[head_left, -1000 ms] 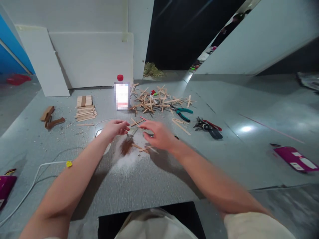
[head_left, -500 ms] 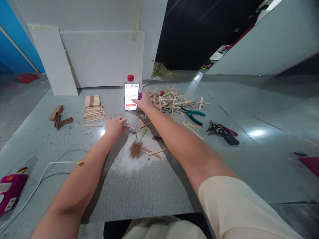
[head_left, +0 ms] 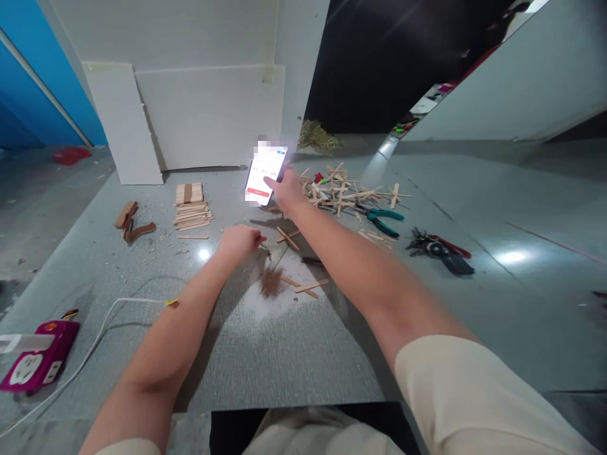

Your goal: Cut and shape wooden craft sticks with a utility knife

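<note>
A lit smartphone [head_left: 265, 178] with timer digits on its screen is gripped along its right edge by my right hand [head_left: 288, 189]. It leans to the right, and my thumb lies over the screen. My left hand [head_left: 241, 243] is closed lower down on the grey tabletop [head_left: 265, 360], its fingertips pressed together; whatever they hold is hidden. Just right of those fingertips, two crossed wooden craft sticks [head_left: 287, 237] lie beside a brown smudge [head_left: 270, 282] on a pale patch. Two more crossed sticks [head_left: 310, 288] rest nearer to me.
Bundled craft sticks [head_left: 189, 193] and loose sticks [head_left: 193, 216] lie left. Behind my right hand spreads a pile of crossed sticks [head_left: 340, 189]. Teal-handled pliers [head_left: 383, 218] and a black-red punch tool [head_left: 441, 249] sit right. A white cable [head_left: 114, 309] runs near a magenta power strip [head_left: 45, 354].
My right hand has taken the phone from upright to a rightward tilt; the red cap behind it no longer shows. My left fingers have curled in, and the thin pinkish item by them is hidden.
</note>
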